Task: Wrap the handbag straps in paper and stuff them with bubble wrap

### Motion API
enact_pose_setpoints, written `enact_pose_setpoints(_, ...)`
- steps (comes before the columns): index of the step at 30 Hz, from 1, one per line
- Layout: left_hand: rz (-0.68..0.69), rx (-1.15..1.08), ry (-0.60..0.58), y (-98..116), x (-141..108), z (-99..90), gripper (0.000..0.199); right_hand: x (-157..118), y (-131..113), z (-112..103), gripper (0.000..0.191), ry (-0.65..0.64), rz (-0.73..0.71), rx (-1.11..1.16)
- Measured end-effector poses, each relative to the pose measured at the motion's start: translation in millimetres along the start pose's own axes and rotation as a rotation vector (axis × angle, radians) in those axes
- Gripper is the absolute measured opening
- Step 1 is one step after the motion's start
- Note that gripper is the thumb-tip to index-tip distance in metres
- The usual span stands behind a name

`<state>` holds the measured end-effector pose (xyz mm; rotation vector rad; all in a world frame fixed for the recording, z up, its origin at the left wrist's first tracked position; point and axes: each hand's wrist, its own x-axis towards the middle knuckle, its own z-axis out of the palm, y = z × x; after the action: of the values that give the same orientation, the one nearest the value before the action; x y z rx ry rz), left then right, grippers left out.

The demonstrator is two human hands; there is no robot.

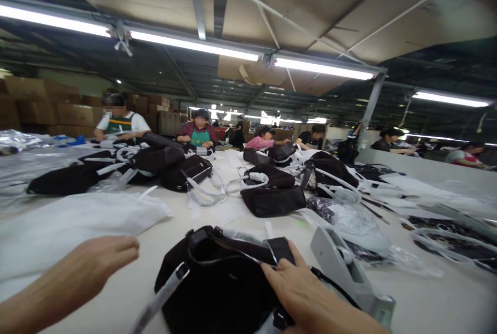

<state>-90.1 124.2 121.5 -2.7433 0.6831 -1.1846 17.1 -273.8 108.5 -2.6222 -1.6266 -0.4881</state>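
Observation:
A black handbag (225, 287) lies in front of me on the white table, its top opening facing me. One strap (163, 292) in clear or white wrapping runs from its left side. My right hand (298, 282) grips the bag's upper right edge, thumb on the near side and fingers on the far side. My left hand (93, 261) hovers left of the bag, apart from it, fingers stretched out and nothing visible in them. Beside that hand lies a white padded sheet or bag (85, 215). A grey plastic device (345, 266) stands right of the handbag.
Several black bags with white-wrapped handles, such as one bag (274, 200), cover the table's far half. Clear plastic (361, 225) lies at right. Co-workers sit across the table, one in a green apron (200, 137). Cartons (31, 101) are stacked at back left.

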Motion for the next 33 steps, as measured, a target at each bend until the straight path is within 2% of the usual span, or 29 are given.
enact_pose_setpoints(1, 0.061, -0.059, -0.041, 7.1, 20.2, -10.9, 0.048, -1.3, -1.6, 6.4, 0.062, 0.039, -0.014, -0.015)
enact_pose_setpoints(3, 0.059, -0.215, -0.143, 33.9, 55.6, -16.6, 0.038, -3.3, -6.5, 23.8, 0.052, 0.137, -0.044, -0.082)
enact_pose_setpoints(5, 0.065, -0.346, -0.375, 65.8, 79.2, -0.5, 0.033, -6.1, -10.8, 40.8, 0.031, 0.211, -0.068, -0.141)
enact_pose_setpoints(6, 0.065, -0.354, -0.485, 78.8, 86.7, 13.1, 0.042, -8.0, -11.6, 45.7, 0.022, 0.231, -0.073, -0.148)
enact_pose_setpoints(8, 0.013, -0.306, -0.644, 93.2, 96.6, 42.4, 0.067, -11.8, -9.3, 42.8, 0.020, 0.246, -0.054, -0.104)
enact_pose_setpoints(10, -0.035, -0.224, -0.666, 92.4, 104.4, 62.4, 0.061, -14.1, -1.8, 22.8, 0.026, 0.223, 0.041, -0.038)
enact_pose_setpoints(11, -0.023, -0.195, -0.636, 88.7, 108.0, 66.1, 0.049, -14.5, 2.9, 9.4, 0.040, 0.218, 0.106, -0.018)
enact_pose_setpoints(13, 0.090, -0.182, -0.539, 82.0, 112.3, 61.1, 0.026, -13.7, 12.5, -13.5, 0.063, 0.214, 0.211, -0.008)
enact_pose_setpoints(14, 0.168, -0.197, -0.501, 81.2, 111.7, 54.2, 0.019, -12.8, 16.5, -19.0, 0.061, 0.219, 0.226, -0.010)
enact_pose_setpoints(16, 0.286, -0.267, -0.497, 86.2, 104.0, 38.9, 0.014, -10.5, 21.2, -13.7, 0.032, 0.294, 0.142, -0.026)
enact_pose_setpoints(17, 0.298, -0.300, -0.526, 90.9, 97.6, 32.6, 0.016, -9.3, 21.7, -4.2, 0.017, 0.361, 0.065, -0.046)
enact_pose_setpoints(18, 0.279, -0.324, -0.569, 95.6, 90.7, 28.2, 0.019, -8.2, 21.0, 7.4, 0.015, 0.431, -0.016, -0.077)
enact_pose_setpoints(20, 0.212, -0.345, -0.667, 100.5, 80.2, 25.0, 0.027, -6.0, 17.4, 28.0, 0.027, 0.540, -0.148, -0.148)
enact_pose_setpoints(21, 0.181, -0.340, -0.704, 99.0, 78.6, 25.6, 0.030, -4.9, 15.6, 33.6, 0.029, 0.535, -0.179, -0.169)
enact_pose_setpoints(23, 0.156, -0.367, -0.770, 88.0, 86.3, 29.4, 0.028, -2.6, 13.7, 32.5, 0.026, 0.414, -0.181, -0.177)
enact_pose_setpoints(26, 0.209, -0.620, -0.942, 66.2, 121.5, 42.9, 0.019, 1.4, 15.0, 14.6, 0.021, 0.282, -0.198, -0.181)
enact_pose_setpoints(28, 0.264, -0.753, -1.067, 63.1, 149.1, 59.8, 0.031, 3.7, 15.6, 6.4, 0.024, 0.270, -0.226, -0.208)
enact_pose_setpoints(31, 0.282, -0.670, -1.049, 84.8, 174.6, 93.5, 0.041, 4.7, 14.0, 9.7, 0.030, 0.301, -0.235, -0.257)
enact_pose_setpoints(33, 0.235, -0.584, -0.975, 107.4, 178.0, 113.7, 0.023, 2.8, 12.8, 17.9, 0.034, 0.364, -0.244, -0.286)
